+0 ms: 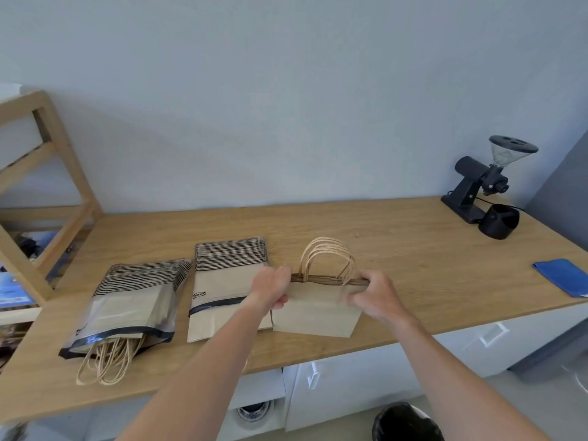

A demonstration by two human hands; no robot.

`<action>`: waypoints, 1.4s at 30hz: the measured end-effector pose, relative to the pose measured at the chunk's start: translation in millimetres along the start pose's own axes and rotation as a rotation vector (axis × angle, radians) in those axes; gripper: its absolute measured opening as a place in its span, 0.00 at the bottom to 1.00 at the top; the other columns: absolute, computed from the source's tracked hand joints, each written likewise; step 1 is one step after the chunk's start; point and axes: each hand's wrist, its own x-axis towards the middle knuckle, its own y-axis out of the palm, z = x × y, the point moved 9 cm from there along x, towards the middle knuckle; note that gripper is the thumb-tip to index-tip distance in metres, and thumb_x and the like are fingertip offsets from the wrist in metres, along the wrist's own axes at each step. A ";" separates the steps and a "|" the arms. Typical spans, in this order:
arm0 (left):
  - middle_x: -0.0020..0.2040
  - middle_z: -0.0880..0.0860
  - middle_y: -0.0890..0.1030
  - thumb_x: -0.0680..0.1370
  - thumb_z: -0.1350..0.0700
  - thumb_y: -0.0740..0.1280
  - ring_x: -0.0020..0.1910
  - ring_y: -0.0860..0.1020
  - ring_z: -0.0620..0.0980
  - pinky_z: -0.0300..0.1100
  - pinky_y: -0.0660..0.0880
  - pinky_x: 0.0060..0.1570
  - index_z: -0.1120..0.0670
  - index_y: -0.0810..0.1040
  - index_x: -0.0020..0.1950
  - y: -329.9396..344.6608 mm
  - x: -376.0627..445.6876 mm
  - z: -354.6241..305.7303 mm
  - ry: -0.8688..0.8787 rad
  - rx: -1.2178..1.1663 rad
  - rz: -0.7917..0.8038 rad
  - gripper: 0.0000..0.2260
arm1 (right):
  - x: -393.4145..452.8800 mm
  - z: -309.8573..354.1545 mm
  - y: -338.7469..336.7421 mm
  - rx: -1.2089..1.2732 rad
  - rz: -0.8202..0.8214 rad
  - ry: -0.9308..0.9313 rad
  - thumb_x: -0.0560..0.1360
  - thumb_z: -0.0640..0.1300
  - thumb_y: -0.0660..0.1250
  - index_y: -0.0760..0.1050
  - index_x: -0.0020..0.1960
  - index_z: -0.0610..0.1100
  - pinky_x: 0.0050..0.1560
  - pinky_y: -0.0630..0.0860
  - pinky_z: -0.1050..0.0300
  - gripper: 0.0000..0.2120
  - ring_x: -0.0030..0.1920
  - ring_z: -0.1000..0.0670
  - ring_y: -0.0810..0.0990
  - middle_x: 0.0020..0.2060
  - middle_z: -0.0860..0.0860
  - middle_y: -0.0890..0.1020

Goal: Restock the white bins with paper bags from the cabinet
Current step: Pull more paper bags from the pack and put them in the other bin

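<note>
From the head view, we hold a stack of paper bags (pixel 318 310) above the front of the table (pixel 413 249), our left hand (pixel 272 289) and right hand (pixel 374 294) closed on its top corners. Its long top edge runs left to right, handles pointing up and away. Two opened packs of bags (pixel 133 300) lie flat just left, one pack's handles toward us.

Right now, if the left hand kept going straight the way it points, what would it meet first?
The left hand points away and rightward, along the bunched top edge of the stack of paper bags in its grip. It would likely meet the twisted handles first; depth is uncertain.
</note>
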 end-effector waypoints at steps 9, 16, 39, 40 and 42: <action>0.58 0.58 0.76 0.73 0.51 0.60 0.53 0.79 0.56 0.51 0.76 0.55 0.55 0.73 0.62 15.9 -25.6 -11.5 0.104 0.745 0.281 0.20 | -8.7 12.7 29.5 -0.491 0.397 0.175 0.67 0.47 0.67 0.73 0.63 0.52 0.49 0.82 0.52 0.24 0.45 0.46 0.82 0.57 0.50 0.78; 0.61 0.59 0.75 0.81 0.59 0.63 0.61 0.76 0.61 0.52 0.75 0.58 0.59 0.73 0.63 32.5 -38.8 -22.7 0.440 1.167 0.027 0.11 | -21.4 20.5 29.4 -0.597 0.377 0.063 0.70 0.48 0.57 0.73 0.55 0.50 0.54 0.72 0.55 0.15 0.53 0.47 0.77 0.51 0.49 0.80; 0.39 0.53 0.79 0.69 0.71 0.58 0.41 0.79 0.60 0.53 0.77 0.38 0.49 0.75 0.47 -470.1 -101.0 -229.5 0.712 1.034 -0.979 0.18 | 12.1 579.1 175.6 -0.606 -0.013 -1.070 0.73 0.38 0.57 0.66 0.43 0.50 0.35 0.64 0.55 0.07 0.44 0.44 0.73 0.41 0.54 0.74; 0.39 0.53 0.80 0.68 0.71 0.57 0.41 0.79 0.60 0.53 0.76 0.38 0.49 0.75 0.46 -502.1 -104.1 -227.1 0.696 1.034 -1.013 0.19 | 9.9 606.6 198.2 -0.598 -0.023 -1.101 0.73 0.38 0.57 0.67 0.44 0.48 0.37 0.65 0.55 0.06 0.45 0.43 0.75 0.43 0.52 0.76; 0.41 0.54 0.82 0.67 0.71 0.56 0.41 0.79 0.60 0.52 0.76 0.38 0.49 0.78 0.49 -559.6 -111.4 -219.3 0.665 1.029 -1.079 0.22 | 6.5 653.6 244.2 -0.585 -0.032 -1.146 0.73 0.38 0.57 0.70 0.47 0.46 0.40 0.67 0.54 0.06 0.49 0.41 0.78 0.47 0.49 0.79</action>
